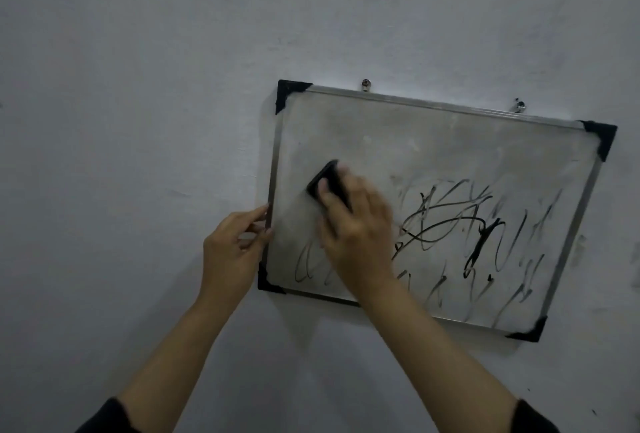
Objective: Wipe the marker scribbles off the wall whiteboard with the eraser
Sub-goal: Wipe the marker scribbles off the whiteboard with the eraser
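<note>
A small whiteboard (450, 142) with a metal frame and black corner caps hangs tilted on the wall. Black marker scribbles (481, 228) cover its middle and lower right, with fainter strokes at the lower left; the upper part looks smeared grey. My right hand (356, 228) presses a black eraser (327, 181) against the board's left part, and both are motion-blurred. My left hand (232, 249) grips the board's left frame edge, fingers curled on the metal strip.
Two screws (365, 83) (518, 106) in the wall hold the board's top edge. Plain grey-white wall (138, 86) surrounds the board, with dark smudges at the far right (635, 259).
</note>
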